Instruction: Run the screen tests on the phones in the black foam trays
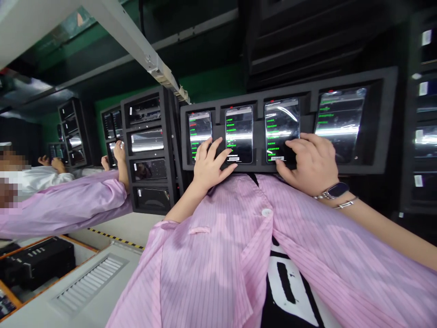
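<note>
A black foam tray lies across the front of my body, with several smartphones side by side in its slots, their lit screens showing lines of green text. My left hand is open, its fingers spread over the lower parts of the leftmost phone and the phone beside it. Over the lower right edge of the third phone rests my right hand, thumb and forefinger apart and the other fingers bent. Nothing is lifted in either hand. The rightmost phone lies beyond the right hand, untouched.
Another black tray of phones stands to the left, near a co-worker's hand and sleeve. More people and trays are farther left. A rack with phones is at the right edge. A pale metal beam crosses above.
</note>
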Demonstrator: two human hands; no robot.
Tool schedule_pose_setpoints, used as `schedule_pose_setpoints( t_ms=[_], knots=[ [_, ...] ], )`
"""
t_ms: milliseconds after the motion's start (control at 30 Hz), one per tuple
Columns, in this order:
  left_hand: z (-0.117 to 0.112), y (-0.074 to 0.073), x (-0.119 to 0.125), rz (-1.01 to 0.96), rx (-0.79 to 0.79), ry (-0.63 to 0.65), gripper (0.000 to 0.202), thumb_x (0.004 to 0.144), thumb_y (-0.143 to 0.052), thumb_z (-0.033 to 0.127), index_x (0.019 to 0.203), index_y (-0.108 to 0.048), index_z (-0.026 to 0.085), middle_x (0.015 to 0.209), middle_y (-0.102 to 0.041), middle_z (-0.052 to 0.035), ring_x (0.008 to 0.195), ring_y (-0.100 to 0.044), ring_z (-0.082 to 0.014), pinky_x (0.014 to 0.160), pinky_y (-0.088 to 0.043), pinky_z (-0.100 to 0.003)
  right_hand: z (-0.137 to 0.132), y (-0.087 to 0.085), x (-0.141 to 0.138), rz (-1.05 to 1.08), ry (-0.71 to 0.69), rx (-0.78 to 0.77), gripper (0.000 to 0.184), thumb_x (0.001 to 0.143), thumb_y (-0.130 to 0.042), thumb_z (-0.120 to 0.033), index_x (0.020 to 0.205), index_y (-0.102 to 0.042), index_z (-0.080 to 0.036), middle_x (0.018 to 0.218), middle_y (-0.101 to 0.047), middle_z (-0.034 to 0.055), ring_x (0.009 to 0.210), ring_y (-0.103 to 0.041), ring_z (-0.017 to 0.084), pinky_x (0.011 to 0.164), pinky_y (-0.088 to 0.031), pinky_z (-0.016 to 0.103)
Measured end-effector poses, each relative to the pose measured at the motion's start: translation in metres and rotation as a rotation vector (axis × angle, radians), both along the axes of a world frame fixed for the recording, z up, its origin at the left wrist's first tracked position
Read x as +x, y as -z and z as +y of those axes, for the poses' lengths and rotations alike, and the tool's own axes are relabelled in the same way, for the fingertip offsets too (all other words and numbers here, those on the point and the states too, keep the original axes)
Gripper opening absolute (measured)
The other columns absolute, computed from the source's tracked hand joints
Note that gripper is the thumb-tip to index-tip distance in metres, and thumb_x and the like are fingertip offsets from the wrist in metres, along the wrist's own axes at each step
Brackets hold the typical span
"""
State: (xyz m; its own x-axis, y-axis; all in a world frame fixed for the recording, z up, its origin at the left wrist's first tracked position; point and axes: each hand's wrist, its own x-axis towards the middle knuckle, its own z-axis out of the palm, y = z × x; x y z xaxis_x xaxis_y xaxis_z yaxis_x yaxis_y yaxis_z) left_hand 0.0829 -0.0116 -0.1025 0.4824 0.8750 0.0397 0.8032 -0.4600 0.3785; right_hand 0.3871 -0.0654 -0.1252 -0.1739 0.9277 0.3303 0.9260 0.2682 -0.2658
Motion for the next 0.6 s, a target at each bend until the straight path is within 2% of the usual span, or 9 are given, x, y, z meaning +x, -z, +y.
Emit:
schedule_pose_setpoints(
  t_ms=[100,167,267,333,400,467,600],
  knots=[
    [0.003,-0.004,0.002,0.028,0.001,-0.002,0.059,0.094,-0.063,0.072,0.133,-0.073,0.027,0.166,-0.052,-0.0139,0.16,-0.034,-0.044,0.131,-0.022,-0.071,0.001,-0.005,-0.003,-0.001,0.016,-0.083,0.047,0.106,-0.047,-0.048,0.129,-0.064,-0.011,0.119,-0.073,0.0185,0.134,-0.059,0.032,0.119,-0.04,0.05],
    [0.006,-0.005,0.004,0.037,0.006,-0.016,0.065,0.093,-0.064,0.074,0.137,-0.071,0.027,0.169,-0.047,-0.0156,0.163,-0.028,-0.0461,0.131,-0.018,-0.073,0.003,-0.009,-0.006,0.011,0.015,-0.102,0.05,0.107,-0.046,-0.048,0.134,-0.061,-0.01,0.128,-0.072,0.0182,0.138,-0.055,0.033,0.125,-0.034,0.053],
    [0.013,-0.005,0.008,0.047,-0.002,-0.041,0.07,0.091,-0.065,0.075,0.143,-0.068,0.027,0.172,-0.041,-0.0165,0.164,-0.021,-0.0481,0.132,-0.014,-0.075,0.006,-0.011,-0.008,0.041,0.014,-0.143,0.059,0.106,-0.046,-0.05,0.147,-0.054,-0.008,0.147,-0.063,0.0176,0.147,-0.048,0.038,0.13,-0.024,0.063],
    [0.017,-0.004,0.01,0.047,-0.008,-0.052,0.072,0.091,-0.065,0.076,0.144,-0.067,0.028,0.173,-0.039,-0.0159,0.165,-0.02,-0.0481,0.132,-0.013,-0.075,0.007,-0.012,-0.008,0.069,0.01,-0.172,0.064,0.105,-0.046,-0.052,0.151,-0.05,-0.009,0.152,-0.059,0.0183,0.15,-0.044,0.04,0.129,-0.022,0.069],
    [0.017,-0.003,0.01,0.036,-0.001,-0.048,0.074,0.091,-0.065,0.077,0.146,-0.065,0.028,0.173,-0.039,-0.0155,0.165,-0.02,-0.047,0.132,-0.014,-0.074,0.006,-0.011,-0.007,0.084,0.004,-0.17,0.063,0.105,-0.046,-0.053,0.151,-0.05,-0.01,0.153,-0.058,0.02,0.152,-0.043,0.04,0.128,-0.023,0.069],
    [0.014,-0.003,0.008,0.02,0.018,-0.039,0.073,0.093,-0.063,0.075,0.149,-0.063,0.028,0.171,-0.042,-0.0153,0.165,-0.023,-0.0448,0.133,-0.016,-0.072,0.005,-0.009,-0.006,0.061,-0.001,-0.12,0.059,0.107,-0.049,-0.051,0.149,-0.053,-0.01,0.154,-0.057,0.021,0.151,-0.044,0.039,0.129,-0.027,0.064],
    [0.006,0.001,0.002,0.014,0.062,-0.027,0.067,0.098,-0.058,0.071,0.149,-0.063,0.028,0.166,-0.049,-0.0145,0.162,-0.03,-0.0407,0.134,-0.02,-0.067,0.004,-0.001,-0.004,0.017,-0.018,0.107,0.053,0.104,-0.057,-0.052,0.14,-0.059,-0.012,0.147,-0.062,0.0204,0.142,-0.054,0.036,0.123,-0.042,0.056]
  ],
)
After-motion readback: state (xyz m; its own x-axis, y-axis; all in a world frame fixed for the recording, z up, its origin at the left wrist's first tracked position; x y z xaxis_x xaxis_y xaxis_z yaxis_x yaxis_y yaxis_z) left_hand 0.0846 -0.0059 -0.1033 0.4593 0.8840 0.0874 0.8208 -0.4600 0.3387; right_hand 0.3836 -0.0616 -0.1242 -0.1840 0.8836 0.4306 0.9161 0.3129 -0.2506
